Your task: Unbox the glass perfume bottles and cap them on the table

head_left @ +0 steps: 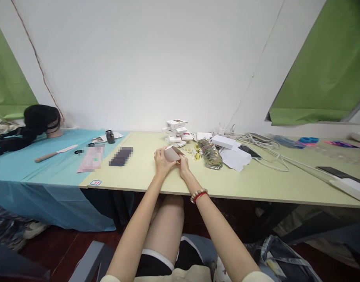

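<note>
Both of my hands hold a small white cardboard box [171, 154] above the front part of the yellow table [144, 176]. My left hand [162, 162] is wrapped round its left side. My right hand [183, 163] grips the right side, near a raised flap. What the box contains, if anything, cannot be made out. Just behind my hands stands a stack of white boxes [176, 131]. Small gold-coloured pieces [197, 153] lie to the right of the box, beside a row of clear glassy round items [210, 154].
White papers [236, 157], a flat white box [223, 141] and a phone [249, 151] lie right, near tangled white cables [268, 144]. Left are a dark pouch-like item [121, 156], a pink packet [91, 159], a knife [56, 153], a dark jar [110, 136] and a mannequin head [43, 119].
</note>
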The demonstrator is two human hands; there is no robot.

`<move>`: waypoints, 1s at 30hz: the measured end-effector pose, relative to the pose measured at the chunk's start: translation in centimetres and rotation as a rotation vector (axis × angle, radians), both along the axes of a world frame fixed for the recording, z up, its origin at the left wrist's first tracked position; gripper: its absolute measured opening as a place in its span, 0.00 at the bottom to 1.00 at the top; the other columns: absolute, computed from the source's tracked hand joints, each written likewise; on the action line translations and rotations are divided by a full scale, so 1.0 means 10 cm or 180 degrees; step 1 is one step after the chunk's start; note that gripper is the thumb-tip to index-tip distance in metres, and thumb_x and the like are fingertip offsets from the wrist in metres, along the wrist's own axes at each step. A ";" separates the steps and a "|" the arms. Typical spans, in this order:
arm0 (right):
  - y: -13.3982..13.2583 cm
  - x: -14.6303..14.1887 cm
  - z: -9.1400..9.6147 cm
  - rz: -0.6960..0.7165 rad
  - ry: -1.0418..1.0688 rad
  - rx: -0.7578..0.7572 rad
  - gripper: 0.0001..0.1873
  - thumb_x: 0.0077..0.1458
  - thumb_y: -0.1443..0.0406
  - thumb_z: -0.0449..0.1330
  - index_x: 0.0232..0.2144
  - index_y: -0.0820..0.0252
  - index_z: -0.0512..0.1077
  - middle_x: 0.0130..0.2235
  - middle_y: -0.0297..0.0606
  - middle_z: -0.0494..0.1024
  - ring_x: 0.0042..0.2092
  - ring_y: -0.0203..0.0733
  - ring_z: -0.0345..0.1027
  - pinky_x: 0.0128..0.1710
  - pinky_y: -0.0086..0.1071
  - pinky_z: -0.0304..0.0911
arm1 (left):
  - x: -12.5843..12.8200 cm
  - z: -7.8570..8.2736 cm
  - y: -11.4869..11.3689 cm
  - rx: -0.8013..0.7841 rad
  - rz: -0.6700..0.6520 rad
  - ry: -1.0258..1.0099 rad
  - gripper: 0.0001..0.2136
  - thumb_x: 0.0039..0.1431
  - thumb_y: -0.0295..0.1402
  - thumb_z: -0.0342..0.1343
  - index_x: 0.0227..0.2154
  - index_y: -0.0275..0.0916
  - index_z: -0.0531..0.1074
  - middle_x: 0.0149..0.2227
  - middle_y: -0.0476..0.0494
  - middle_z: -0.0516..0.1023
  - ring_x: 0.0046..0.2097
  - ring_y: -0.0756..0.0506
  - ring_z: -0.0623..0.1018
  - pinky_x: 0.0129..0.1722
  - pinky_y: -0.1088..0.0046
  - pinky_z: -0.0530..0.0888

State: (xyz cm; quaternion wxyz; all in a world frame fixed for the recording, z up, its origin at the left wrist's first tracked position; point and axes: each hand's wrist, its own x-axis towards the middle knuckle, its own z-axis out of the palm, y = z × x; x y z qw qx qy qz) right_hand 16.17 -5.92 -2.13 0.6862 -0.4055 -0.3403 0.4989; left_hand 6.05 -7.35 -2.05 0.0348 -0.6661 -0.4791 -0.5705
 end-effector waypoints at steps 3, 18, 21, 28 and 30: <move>-0.01 0.00 0.01 0.0006 -0.0001 -0.0009 0.12 0.35 0.60 0.57 0.26 0.59 0.69 0.26 0.31 0.71 0.28 0.35 0.62 0.22 0.25 0.59 | 0.00 0.00 0.00 0.0016 0.0054 0.0000 0.35 0.32 0.32 0.65 0.47 0.42 0.58 0.44 0.43 0.64 0.46 0.40 0.65 0.46 0.62 0.62; 0.00 -0.02 -0.02 0.0195 0.0060 -0.0044 0.14 0.39 0.55 0.53 0.26 0.58 0.68 0.23 0.30 0.72 0.27 0.36 0.64 0.23 0.26 0.56 | 0.02 -0.01 0.02 0.0102 -0.0064 0.0036 0.35 0.31 0.33 0.65 0.46 0.40 0.58 0.42 0.43 0.66 0.45 0.40 0.66 0.45 0.62 0.63; 0.02 -0.02 -0.02 0.0193 0.0117 -0.0031 0.14 0.39 0.55 0.53 0.26 0.58 0.68 0.24 0.30 0.73 0.27 0.36 0.64 0.23 0.26 0.57 | 0.01 -0.02 0.02 0.0132 -0.0159 0.0027 0.35 0.30 0.33 0.66 0.46 0.39 0.58 0.43 0.43 0.66 0.45 0.41 0.66 0.45 0.63 0.64; 0.02 -0.01 -0.01 0.0186 0.0121 -0.0077 0.16 0.38 0.53 0.53 0.26 0.58 0.68 0.25 0.31 0.73 0.28 0.37 0.65 0.24 0.27 0.59 | 0.01 0.00 0.01 0.0155 -0.0220 0.0009 0.36 0.31 0.40 0.67 0.46 0.40 0.58 0.42 0.42 0.66 0.45 0.41 0.66 0.45 0.62 0.63; 0.01 0.00 0.00 0.0192 0.0108 -0.0094 0.15 0.38 0.54 0.54 0.27 0.58 0.69 0.26 0.32 0.73 0.28 0.36 0.65 0.23 0.27 0.59 | 0.01 0.02 0.00 0.0164 -0.0198 -0.0048 0.36 0.31 0.41 0.67 0.46 0.40 0.58 0.43 0.42 0.66 0.45 0.40 0.66 0.46 0.62 0.62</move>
